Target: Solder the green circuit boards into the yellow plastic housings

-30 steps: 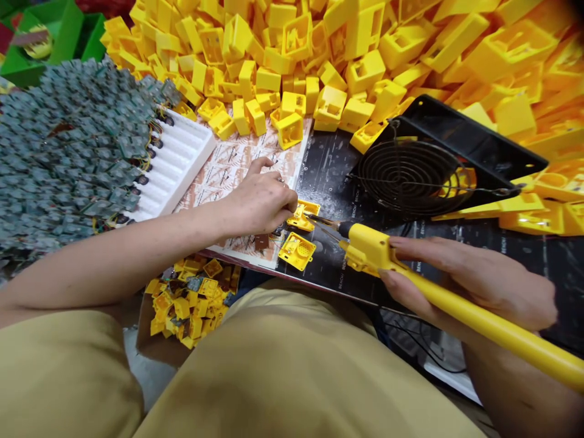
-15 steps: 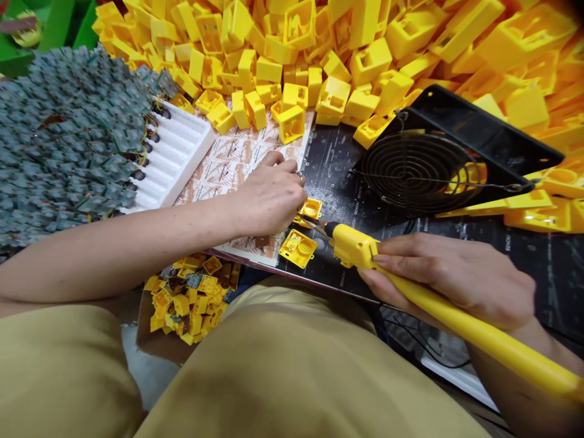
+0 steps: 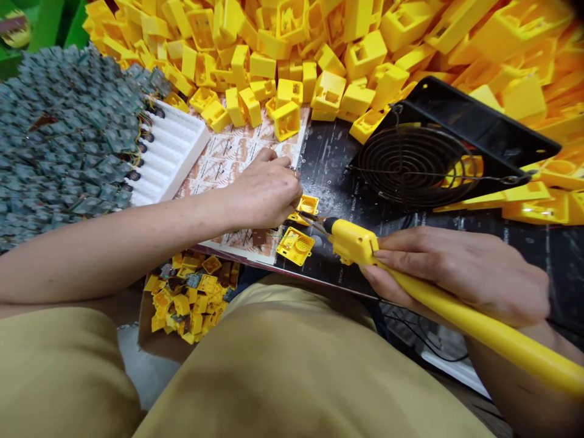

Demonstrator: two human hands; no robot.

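My right hand [image 3: 460, 274] is wrapped round a yellow soldering tool [image 3: 353, 242] with a dark nozzle and thin metal tip. That tip reaches a small yellow housing [image 3: 308, 205] on the black mat. Beside the housing, my left hand [image 3: 269, 190] is closed, its fingertips turned down and mostly hidden, so what they pinch cannot be made out. A second open yellow housing [image 3: 295, 246] lies nearer the table's front edge, with a small brown piece [image 3: 260, 236] to its left.
Yellow housings [image 3: 287, 91] are heaped along the back. A black fan [image 3: 410, 164] stands at the right. Grey-green circuit parts [image 3: 64, 140] cover the left, beside a white foam tray [image 3: 176, 152]. Below the edge sits a box [image 3: 152, 331] of yellow parts.
The whole view has shifted slightly, moving the table items a little left and up. Both hands keep nearly the same pose, with the tool tip still at the upper small housing.
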